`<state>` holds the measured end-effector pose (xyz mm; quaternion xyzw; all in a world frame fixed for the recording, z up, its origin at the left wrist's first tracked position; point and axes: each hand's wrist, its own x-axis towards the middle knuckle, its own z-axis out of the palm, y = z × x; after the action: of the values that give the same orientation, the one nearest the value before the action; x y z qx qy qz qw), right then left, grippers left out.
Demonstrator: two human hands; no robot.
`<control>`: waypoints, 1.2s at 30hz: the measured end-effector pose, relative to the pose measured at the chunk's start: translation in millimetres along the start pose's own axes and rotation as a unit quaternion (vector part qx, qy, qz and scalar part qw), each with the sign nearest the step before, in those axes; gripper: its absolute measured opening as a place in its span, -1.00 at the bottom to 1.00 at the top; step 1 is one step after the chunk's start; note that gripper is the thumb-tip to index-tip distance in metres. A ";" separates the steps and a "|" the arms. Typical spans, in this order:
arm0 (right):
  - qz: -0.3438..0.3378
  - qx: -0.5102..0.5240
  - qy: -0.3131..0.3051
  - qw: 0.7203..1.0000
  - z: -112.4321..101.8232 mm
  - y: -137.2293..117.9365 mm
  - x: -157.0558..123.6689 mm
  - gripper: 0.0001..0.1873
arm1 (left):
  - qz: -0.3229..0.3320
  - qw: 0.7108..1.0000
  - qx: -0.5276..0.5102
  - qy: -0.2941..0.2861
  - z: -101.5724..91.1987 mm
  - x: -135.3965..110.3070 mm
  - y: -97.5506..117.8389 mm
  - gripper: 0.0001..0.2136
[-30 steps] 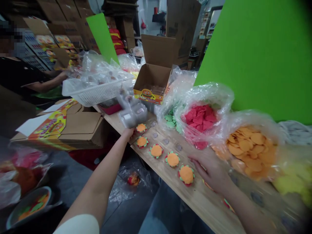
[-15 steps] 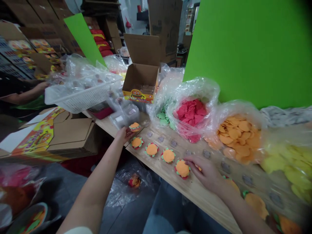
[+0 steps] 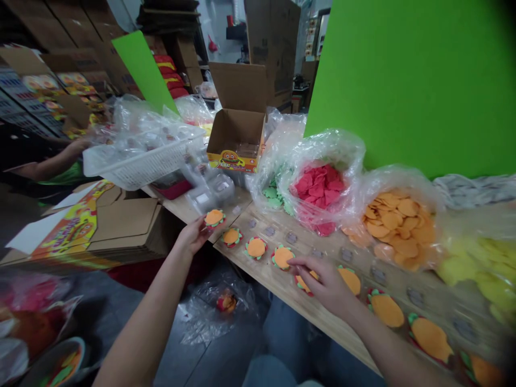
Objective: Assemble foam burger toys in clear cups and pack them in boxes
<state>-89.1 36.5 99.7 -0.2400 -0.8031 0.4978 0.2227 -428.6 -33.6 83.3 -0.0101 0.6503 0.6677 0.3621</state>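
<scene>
In the head view, a burger-shaped cut-out (image 3: 214,217) is pinched between the fingers of the left hand (image 3: 193,236), just above the edge of the wooden bench (image 3: 282,295). The right hand (image 3: 324,285) rests on a second cut-out (image 3: 282,257) — whether its fingers are closed cannot be told. With so light a pinch, the first could be dropped to the floor (image 3: 201,355) — a slip at the edge would be the cause.

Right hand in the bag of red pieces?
No, the right hand sits over burger-shaped pieces on the wooden table, apart from that bag.
</scene>
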 end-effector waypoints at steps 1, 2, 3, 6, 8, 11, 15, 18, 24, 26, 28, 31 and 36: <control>0.048 0.074 0.007 0.996 9.7 -1.3 4.7 -0.75 | 0.016 1.000 -0.011 -0.009 -7.5 -17.5 0.1 -0.87; 0.097 0.160 0.018 0.982 21.0 -3.1 10.6 -0.72 | 0.029 0.999 -0.024 -0.026 -13.5 -36.8 -2.2 -0.86; 0.143 0.250 0.025 0.957 32.8 -5.2 17.1 -0.67 | 0.037 0.997 -0.038 -0.048 -17.4 -57.1 -7.2 -0.86; 0.216 0.460 0.036 0.861 61.1 -10.3 31.4 -0.58 | 0.002 0.988 -0.074 -0.135 -15.4 -118.8 -34.3 -0.83; 0.199 0.510 0.057 0.835 66.9 -10.0 29.3 -0.57 | -0.071 0.974 -0.099 -0.192 -5.5 -153.8 -55.6 -0.83; 0.163 0.482 0.098 0.855 56.7 -3.8 6.2 -0.54 | -0.167 0.942 -0.108 -0.272 13.4 -188.0 -82.1 -0.80; 0.150 0.418 0.113 0.889 31.3 7.2 -36.3 -0.54 | -0.191 0.926 -0.026 -0.324 37.3 -204.7 -108.1 -0.69; 0.128 0.378 0.137 0.907 15.5 14.1 -57.4 -0.64 | -0.202 0.925 0.024 -0.320 52.7 -211.2 -124.0 -0.72; 0.082 0.294 0.095 0.948 -10.7 18.0 -85.1 -0.48 | -0.249 0.911 0.055 -0.324 70.9 -230.4 -142.7 -0.68; 0.027 0.213 0.062 0.975 -19.6 16.6 -97.2 -0.45 | -0.302 0.888 0.050 -0.343 73.1 -234.1 -146.3 -0.65; -0.034 0.123 0.031 0.991 -28.4 14.5 -109.7 -0.42 | -0.370 0.854 0.037 -0.365 74.6 -234.6 -149.0 -0.63; -0.084 0.029 -0.009 0.996 -39.7 12.0 -126.5 -0.36 | -0.441 0.799 -0.013 -0.408 77.6 -232.1 -150.8 -0.60; -0.085 -0.002 -0.011 0.996 -42.4 17.1 -148.8 -0.38 | -0.378 0.813 -0.047 -0.441 83.8 -237.5 -149.8 -0.54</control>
<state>55.8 -17.9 83.7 -0.1659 -0.8238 0.4785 0.2549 -140.7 -88.1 82.3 0.0237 0.3336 0.4409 0.8329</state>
